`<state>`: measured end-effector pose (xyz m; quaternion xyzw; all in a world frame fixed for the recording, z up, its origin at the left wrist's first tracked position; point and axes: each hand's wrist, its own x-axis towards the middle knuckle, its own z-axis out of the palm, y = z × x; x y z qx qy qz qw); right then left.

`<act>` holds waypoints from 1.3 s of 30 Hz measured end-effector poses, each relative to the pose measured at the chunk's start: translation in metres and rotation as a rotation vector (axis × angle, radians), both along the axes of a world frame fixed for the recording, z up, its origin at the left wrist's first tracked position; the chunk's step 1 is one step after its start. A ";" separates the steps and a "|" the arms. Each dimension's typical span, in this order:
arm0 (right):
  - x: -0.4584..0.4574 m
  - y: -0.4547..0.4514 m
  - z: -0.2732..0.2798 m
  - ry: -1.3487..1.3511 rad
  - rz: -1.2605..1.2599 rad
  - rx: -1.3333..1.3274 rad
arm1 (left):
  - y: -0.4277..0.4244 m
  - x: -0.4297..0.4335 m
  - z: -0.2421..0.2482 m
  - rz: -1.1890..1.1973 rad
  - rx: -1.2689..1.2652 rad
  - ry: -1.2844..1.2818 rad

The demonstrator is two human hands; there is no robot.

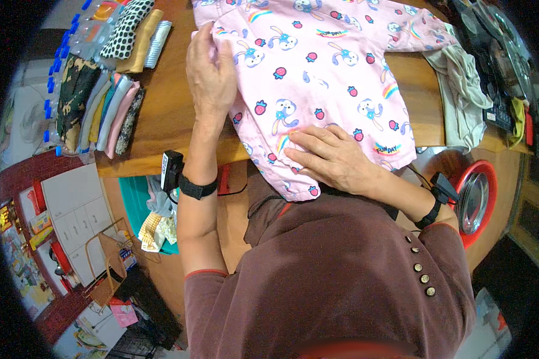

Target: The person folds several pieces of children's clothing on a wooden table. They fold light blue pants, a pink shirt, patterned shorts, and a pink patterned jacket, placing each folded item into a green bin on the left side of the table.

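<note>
A pink long-sleeved child's top [314, 85], printed with rabbits, strawberries and rainbows, lies spread on the wooden table before me. One sleeve reaches out to the far right; the other slants down the near left side, its cuff hanging past the table edge. At the top's left edge, my left hand [212, 76] has pink fabric between its thumb and fingers; its fingertips are partly hidden. My right hand [330, 157] rests palm down on the lower part of the top, fingers slightly spread. Both wrists wear black straps with small devices.
Folded clothes [101, 112] stand in a row at the table's left, with more folded cloths [137, 38] and blue-capped plastic bottles [90, 38] behind. A pale crumpled garment [462, 94] drapes over the wooden table [161, 112] at right. Below are a teal bin [130, 197] and a red-rimmed basin [492, 197].
</note>
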<state>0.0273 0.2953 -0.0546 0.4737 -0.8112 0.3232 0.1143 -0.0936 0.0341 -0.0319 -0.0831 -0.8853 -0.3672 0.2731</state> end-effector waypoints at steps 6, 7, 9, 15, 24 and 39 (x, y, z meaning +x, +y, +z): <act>-0.001 0.014 0.009 -0.051 -0.012 0.030 | 0.032 0.015 -0.025 -0.057 -0.482 -0.243; -0.003 0.023 0.012 -0.058 -0.019 0.050 | 0.032 0.015 -0.028 -0.052 -0.476 -0.266; -0.011 0.046 0.016 -0.069 -0.171 -0.013 | 0.030 0.015 -0.033 -0.047 -0.490 -0.276; -0.075 0.139 0.021 -0.698 -0.914 -0.509 | 0.028 0.014 -0.034 -0.038 -0.506 -0.266; -0.153 0.171 -0.007 -1.186 -0.757 -1.215 | 0.028 0.014 -0.039 -0.038 -0.500 -0.175; -0.142 -0.012 0.097 0.121 -0.505 -0.306 | 0.029 0.014 -0.043 -0.031 -0.511 -0.189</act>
